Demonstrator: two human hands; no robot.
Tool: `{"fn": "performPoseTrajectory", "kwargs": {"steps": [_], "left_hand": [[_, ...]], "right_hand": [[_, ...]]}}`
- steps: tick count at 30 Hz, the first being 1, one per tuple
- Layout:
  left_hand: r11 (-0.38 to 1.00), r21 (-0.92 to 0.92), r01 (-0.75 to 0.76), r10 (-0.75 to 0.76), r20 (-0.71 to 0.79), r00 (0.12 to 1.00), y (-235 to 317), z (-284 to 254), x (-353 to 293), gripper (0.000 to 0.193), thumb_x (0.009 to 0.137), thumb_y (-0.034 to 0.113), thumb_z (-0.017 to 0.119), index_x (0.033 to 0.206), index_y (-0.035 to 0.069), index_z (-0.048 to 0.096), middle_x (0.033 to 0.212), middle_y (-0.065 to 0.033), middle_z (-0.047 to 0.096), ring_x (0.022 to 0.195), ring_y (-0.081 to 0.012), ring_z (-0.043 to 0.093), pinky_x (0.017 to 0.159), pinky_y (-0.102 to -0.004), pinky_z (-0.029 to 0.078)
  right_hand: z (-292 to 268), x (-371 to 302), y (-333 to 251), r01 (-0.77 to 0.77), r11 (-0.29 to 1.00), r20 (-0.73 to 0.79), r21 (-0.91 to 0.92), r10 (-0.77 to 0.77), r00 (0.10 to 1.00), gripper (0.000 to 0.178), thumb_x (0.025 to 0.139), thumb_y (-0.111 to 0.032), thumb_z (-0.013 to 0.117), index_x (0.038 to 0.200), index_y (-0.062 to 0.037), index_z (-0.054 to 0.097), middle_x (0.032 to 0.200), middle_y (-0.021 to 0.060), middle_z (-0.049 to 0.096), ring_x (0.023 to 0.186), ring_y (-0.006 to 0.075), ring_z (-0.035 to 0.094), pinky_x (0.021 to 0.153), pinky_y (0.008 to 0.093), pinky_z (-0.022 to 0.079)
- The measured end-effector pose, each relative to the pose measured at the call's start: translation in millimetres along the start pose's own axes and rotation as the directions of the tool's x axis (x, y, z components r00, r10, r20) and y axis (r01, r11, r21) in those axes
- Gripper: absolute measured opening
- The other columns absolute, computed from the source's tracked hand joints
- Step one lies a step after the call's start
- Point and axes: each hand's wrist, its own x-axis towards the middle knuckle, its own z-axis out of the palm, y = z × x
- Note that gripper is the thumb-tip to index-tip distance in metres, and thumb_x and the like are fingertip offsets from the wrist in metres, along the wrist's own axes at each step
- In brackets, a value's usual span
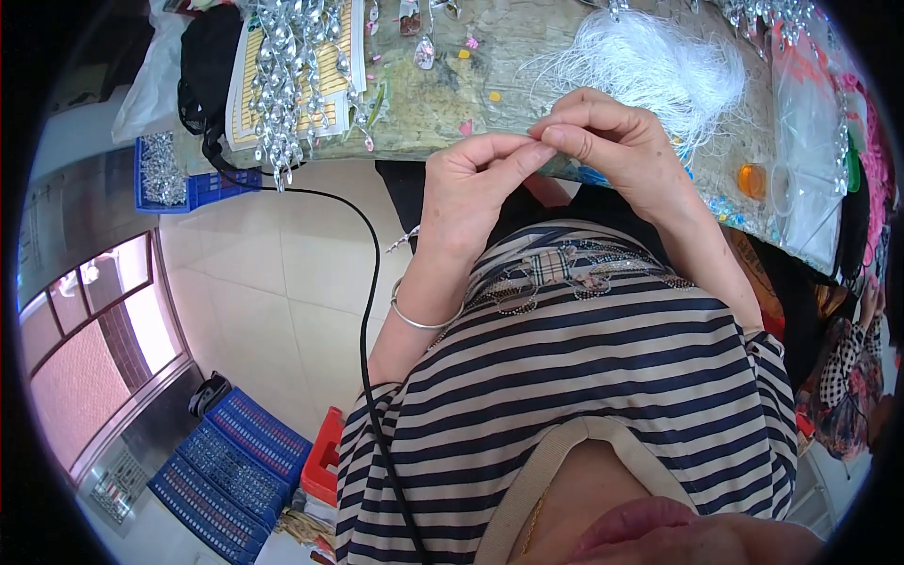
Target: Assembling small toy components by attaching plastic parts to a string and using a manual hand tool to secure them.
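Above the table's near edge my two hands meet, fingertips almost touching. Thumb and forefinger of my left hand are pinched together. My right hand pinches at the same spot, its other fingers curled. Whatever lies between the fingertips is too small or hidden to make out. Just beyond my right hand spreads a loose heap of white thread. Strands of clear crystal beads hang over the table edge at the left, across a yellow-and-white sheet. A single crystal pendant lies near the far middle.
The worn table carries small pink and yellow bits. At its right are an amber round piece and clear plastic bags. A blue bin of crystals stands left. A black cable runs down past my left arm. Blue boxes stand lower left.
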Motion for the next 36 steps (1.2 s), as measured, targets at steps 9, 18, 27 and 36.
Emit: {"fn": "performPoseTrajectory", "kwargs": {"steps": [9,18,27,36], "left_hand": [[0.998,-0.053,-0.033,0.034,0.023,0.999,-4,-4,1,0.013,0.085,0.01,0.065,0.093,0.001,0.069,0.068,0.0056,0.056,0.058,-0.001,0.039,0.055,-0.0162,0.029],[1.0,0.019,0.006,-0.007,0.064,0.998,-1,-11,-9,0.015,0.087,0.011,0.061,0.09,-0.002,0.068,0.077,-0.0032,0.066,0.068,-0.0058,0.054,0.064,-0.0194,0.04],[1.0,0.002,0.011,-0.011,0.176,0.984,-11,-28,-14,0.014,0.088,0.007,0.059,0.094,-0.002,0.068,0.08,-0.0031,0.065,0.074,-0.0079,0.058,0.071,-0.0203,0.047],[0.983,0.16,0.087,-0.121,0.217,0.969,-24,-52,-22,0.03,0.086,0.005,0.059,0.115,0.0,0.059,0.083,-0.0011,0.063,0.077,-0.0078,0.06,0.071,-0.0194,0.047]], "right_hand": [[0,5,4,-0.048,0.959,0.005,0.279,0.049,0.999,0.016,0.092,-0.019,0.056,0.091,-0.0047,0.064,0.088,0.0012,0.061,0.074,0.0075,0.049,0.068,0.0211,0.04],[-7,13,-11,-0.002,0.899,-0.064,0.438,0.033,0.997,0.02,0.094,-0.025,0.051,0.08,-0.0112,0.045,0.063,-0.0036,0.039,0.055,0.0078,0.033,0.053,0.0211,0.027],[-44,17,-21,0.108,0.876,-0.154,0.47,-0.039,0.987,0.013,0.096,-0.02,0.048,0.09,-0.0085,0.05,0.066,-0.0026,0.038,0.057,0.0066,0.032,0.052,0.0206,0.026],[-49,35,-42,0.14,0.887,-0.167,0.44,-0.072,0.983,0.016,0.096,-0.022,0.049,0.092,-0.0072,0.054,0.077,0.0024,0.055,0.062,0.0074,0.044,0.058,0.0185,0.036]]}}
